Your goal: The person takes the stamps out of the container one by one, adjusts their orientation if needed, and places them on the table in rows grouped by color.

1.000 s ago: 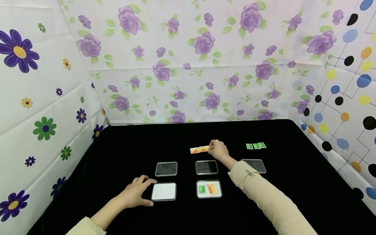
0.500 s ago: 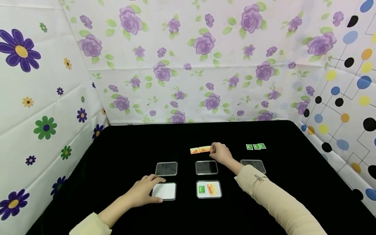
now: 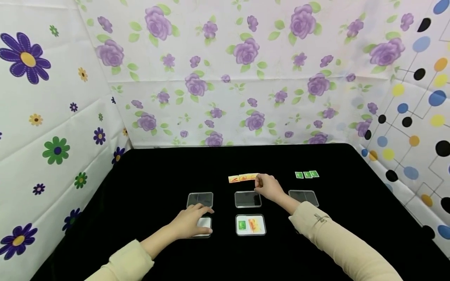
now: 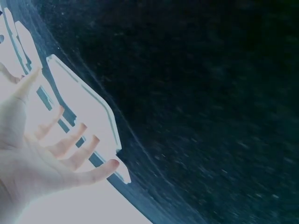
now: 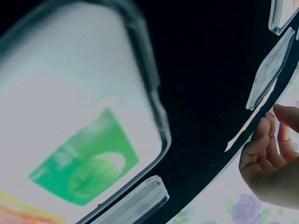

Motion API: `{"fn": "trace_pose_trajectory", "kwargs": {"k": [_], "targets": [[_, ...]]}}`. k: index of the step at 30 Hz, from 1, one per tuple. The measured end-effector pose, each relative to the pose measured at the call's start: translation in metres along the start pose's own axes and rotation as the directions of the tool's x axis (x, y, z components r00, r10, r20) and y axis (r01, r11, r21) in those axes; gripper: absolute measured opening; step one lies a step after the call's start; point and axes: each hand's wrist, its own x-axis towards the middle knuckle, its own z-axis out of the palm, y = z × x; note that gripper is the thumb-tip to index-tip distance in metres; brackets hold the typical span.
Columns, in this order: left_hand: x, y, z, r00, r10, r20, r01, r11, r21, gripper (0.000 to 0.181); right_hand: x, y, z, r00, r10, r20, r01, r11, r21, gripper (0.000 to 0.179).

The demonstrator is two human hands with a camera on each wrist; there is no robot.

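My left hand (image 3: 190, 221) reaches over a clear-rimmed case with a white insert (image 3: 204, 222), thumb at its near side and fingers at its far side, covering its left part. In the left wrist view that hand (image 4: 51, 154) shows spread fingers. My right hand (image 3: 272, 189) has its fingers curled together at the right end of a row of orange stamps (image 3: 243, 178). Whether a stamp is between the fingertips is hidden. The right wrist view shows thumb and fingers (image 5: 271, 154) bent near that row.
A white case with one green and one orange stamp (image 3: 250, 230) lies front centre. Clear cases stand behind at left (image 3: 200, 198), middle (image 3: 246, 200) and right (image 3: 303, 195), the last partly behind my sleeve. Green stamps (image 3: 307, 175) lie at back right. Patterned cloths (image 3: 225, 78) enclose the black table.
My left hand has moved right, from beside the white-insert case to over it. My right hand has shifted slightly right and nearer, uncovering more of the orange row's right end.
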Motion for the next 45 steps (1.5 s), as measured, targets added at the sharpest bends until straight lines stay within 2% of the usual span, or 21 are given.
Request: {"fn": "trace_pose_trajectory", "kwargs": {"k": [8, 12, 19, 26, 34, 41, 45], "targets": [[0.015, 0.015, 0.005, 1.0, 0.011, 0.005, -0.011, 0.999, 0.045, 0.053, -0.007, 0.002, -0.005, 0.998, -0.044, 0.041, 0.042, 0.999, 0.03, 0.017], [0.023, 0.024, 0.007, 1.0, -0.01, 0.017, 0.009, 0.998, 0.068, 0.052, -0.009, 0.002, -0.007, 0.997, -0.065, 0.049, 0.063, 0.997, 0.045, 0.015], [0.034, 0.035, 0.011, 0.999, 0.001, 0.043, -0.002, 1.0, 0.018, 0.056, -0.019, -0.002, -0.011, 0.987, -0.139, 0.074, 0.133, 0.987, 0.09, 0.013], [0.043, 0.04, 0.016, 1.0, 0.026, -0.001, -0.026, 1.0, 0.011, 0.064, -0.028, -0.003, -0.013, 0.979, -0.182, 0.091, 0.17, 0.977, 0.128, 0.01], [0.044, 0.042, 0.029, 0.999, 0.035, -0.009, -0.035, 0.999, -0.003, 0.082, -0.044, -0.008, -0.004, 0.97, -0.228, 0.091, 0.215, 0.968, 0.128, 0.01], [0.04, 0.044, 0.035, 1.0, 0.014, -0.026, -0.013, 0.999, 0.039, 0.079, -0.06, -0.019, 0.002, 0.959, -0.258, 0.117, 0.234, 0.955, 0.182, 0.005], [0.041, 0.048, 0.039, 0.999, 0.005, -0.034, -0.003, 0.998, 0.068, 0.075, -0.067, -0.025, 0.005, 0.957, -0.268, 0.112, 0.249, 0.955, 0.159, 0.004]]}}
